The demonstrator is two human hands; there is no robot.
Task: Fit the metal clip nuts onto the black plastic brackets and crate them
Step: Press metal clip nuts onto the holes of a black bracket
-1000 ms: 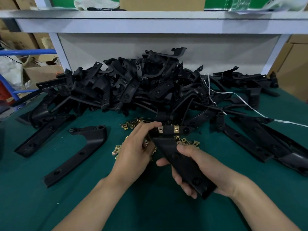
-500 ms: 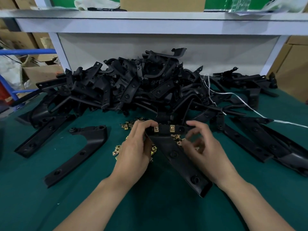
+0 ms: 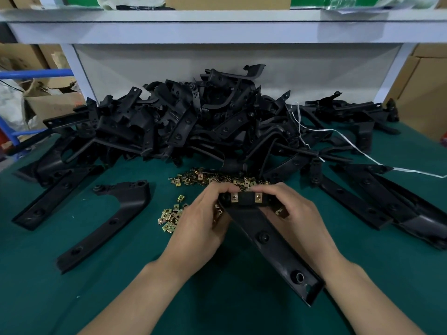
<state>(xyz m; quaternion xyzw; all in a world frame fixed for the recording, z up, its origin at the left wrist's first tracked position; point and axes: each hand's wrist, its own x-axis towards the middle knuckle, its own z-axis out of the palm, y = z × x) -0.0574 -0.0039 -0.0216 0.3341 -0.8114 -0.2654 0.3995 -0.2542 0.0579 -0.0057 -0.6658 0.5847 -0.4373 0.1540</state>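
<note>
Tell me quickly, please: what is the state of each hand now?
Left hand: grips the top end of the bracket, fingers curled over it.
Right hand: grips the same end of the bracket.

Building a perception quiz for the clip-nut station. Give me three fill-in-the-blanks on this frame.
1. The left hand and right hand grip the held bracket, whose top edge carries ___ fitted clip nuts.
2. The loose clip nuts lie on a ___ mat.
3. The lone bracket lies flat on the person's ___ side.
Missing words: two; green; left.
</note>
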